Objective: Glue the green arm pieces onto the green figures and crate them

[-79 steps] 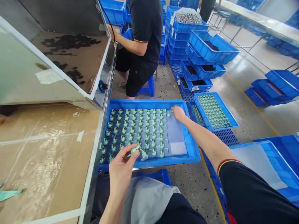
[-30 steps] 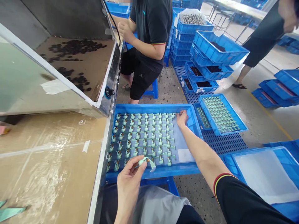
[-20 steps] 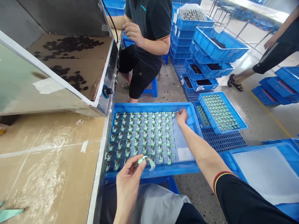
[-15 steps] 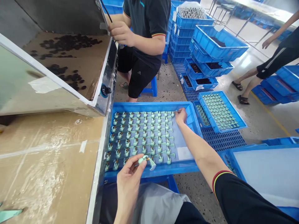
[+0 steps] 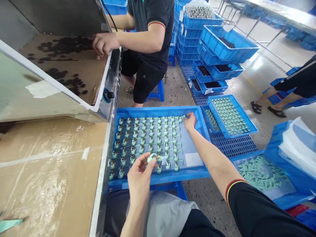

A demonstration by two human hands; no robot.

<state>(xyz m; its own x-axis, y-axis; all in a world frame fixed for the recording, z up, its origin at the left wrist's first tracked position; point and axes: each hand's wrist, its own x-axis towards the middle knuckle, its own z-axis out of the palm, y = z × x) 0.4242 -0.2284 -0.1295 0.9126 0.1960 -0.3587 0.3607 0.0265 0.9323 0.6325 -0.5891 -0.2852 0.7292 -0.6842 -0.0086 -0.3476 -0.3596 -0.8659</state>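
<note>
My left hand is closed, pinching a small pale green bird-like figure between thumb and fingers, above the near side of a blue tray. Orange and white details show on it, and a flared tail points right. My right hand is at the tray's far right, fingertips closed at the tail of the last figure in the far row. Its fingers partly hide the contact. Rows of similar figures lie in the tray on a pale liner, tails to the right.
A metal-edged box with dark round pieces stands left, above a cardboard surface. A co-worker's hand reaches into it. Stacked blue crates and another tray of figures stand right. A tilted blue crate is at lower right.
My left hand has lifted the figure slightly, over the tray. More of the last figure's tail shows beside my right hand. The co-worker's hand moved left into the box; the lower-right crate is now tilted.
</note>
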